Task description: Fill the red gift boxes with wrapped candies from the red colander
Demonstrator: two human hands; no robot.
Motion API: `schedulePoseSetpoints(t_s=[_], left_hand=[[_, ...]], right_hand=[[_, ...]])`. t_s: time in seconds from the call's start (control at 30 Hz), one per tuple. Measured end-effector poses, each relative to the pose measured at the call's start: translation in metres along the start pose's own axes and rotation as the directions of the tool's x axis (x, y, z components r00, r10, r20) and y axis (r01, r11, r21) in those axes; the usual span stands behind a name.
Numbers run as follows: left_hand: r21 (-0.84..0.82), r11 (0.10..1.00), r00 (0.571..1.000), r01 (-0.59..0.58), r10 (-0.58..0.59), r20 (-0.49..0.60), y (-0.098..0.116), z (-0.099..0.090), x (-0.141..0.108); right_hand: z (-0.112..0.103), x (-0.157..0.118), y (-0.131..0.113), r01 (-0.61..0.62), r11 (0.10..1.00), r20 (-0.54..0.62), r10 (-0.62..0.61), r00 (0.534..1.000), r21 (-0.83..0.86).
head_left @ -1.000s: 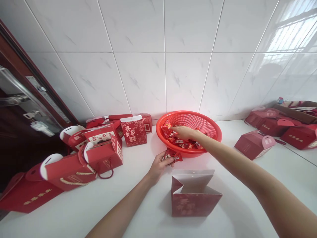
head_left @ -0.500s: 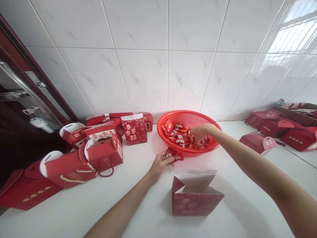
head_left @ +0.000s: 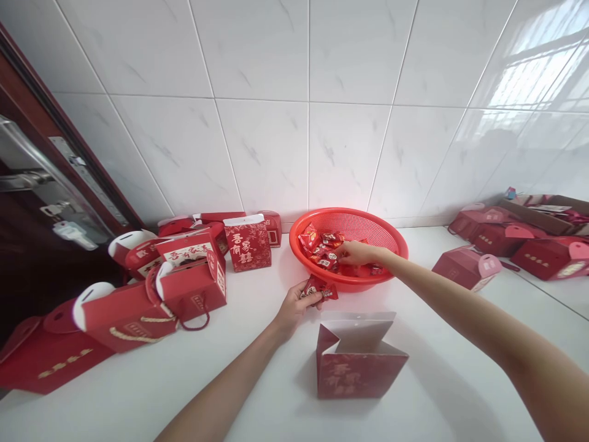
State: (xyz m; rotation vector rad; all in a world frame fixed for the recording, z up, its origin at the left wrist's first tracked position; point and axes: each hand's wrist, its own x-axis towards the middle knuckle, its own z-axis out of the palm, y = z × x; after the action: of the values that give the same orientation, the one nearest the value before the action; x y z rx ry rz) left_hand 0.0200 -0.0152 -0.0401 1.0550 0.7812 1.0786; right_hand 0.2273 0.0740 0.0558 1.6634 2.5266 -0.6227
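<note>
My left hand (head_left: 297, 305) is closed around red-wrapped candies (head_left: 327, 291), just in front of the basket. Inside the red plastic basket (head_left: 396, 240), my right hand (head_left: 356, 252) reaches down among several wrapped candies (head_left: 327, 261). Its fingers are bent together at the candies, and what they grip, if anything, is hidden. Nearer to me stands a dark red paper gift box (head_left: 356, 376), upright with its top open, between my two forearms.
Red gift boxes (head_left: 193, 279) crowd the left side, and a printed box (head_left: 248, 244) stands left of the basket. More boxes (head_left: 467, 267) lie at the right beside a cardboard tray (head_left: 543, 212). A tiled wall (head_left: 262, 153) rises behind; a door with keys (head_left: 73, 232) is at far left.
My right hand has shifted left within the basket, toward the middle of the candies. The left hand stays closed on its candies, and the open box has not been moved.
</note>
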Motion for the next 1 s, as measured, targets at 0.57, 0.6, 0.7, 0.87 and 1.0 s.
schedulePoseSetpoints(t_s=[0.57,0.6,0.7,0.87,1.0], left_hand=[[0.002,1.0,1.0,0.005,-0.005,0.008,0.001,0.0,-0.001],[0.002,1.0,1.0,0.006,-0.006,0.01,0.001,0.0,0.0],[-0.001,1.0,1.0,0.006,-0.006,0.013,0.0,0.0,0.0],[-0.006,1.0,1.0,0.01,-0.01,0.022,-0.002,-0.002,0.001],[-0.007,1.0,1.0,0.01,-0.009,0.026,-0.004,-0.004,0.002]], right_hand=[[-0.003,0.0,0.008,-0.082,0.933,0.02,0.08,0.997,0.351],[-0.003,0.0,0.008,-0.078,0.931,0.013,0.078,0.997,0.357],[-0.003,0.001,0.011,-0.064,0.919,-0.011,0.074,0.997,0.389],[-0.004,0.0,0.016,-0.042,0.888,-0.049,0.072,0.996,0.457],[-0.005,-0.002,0.015,-0.014,0.878,-0.092,0.066,0.994,0.478]])
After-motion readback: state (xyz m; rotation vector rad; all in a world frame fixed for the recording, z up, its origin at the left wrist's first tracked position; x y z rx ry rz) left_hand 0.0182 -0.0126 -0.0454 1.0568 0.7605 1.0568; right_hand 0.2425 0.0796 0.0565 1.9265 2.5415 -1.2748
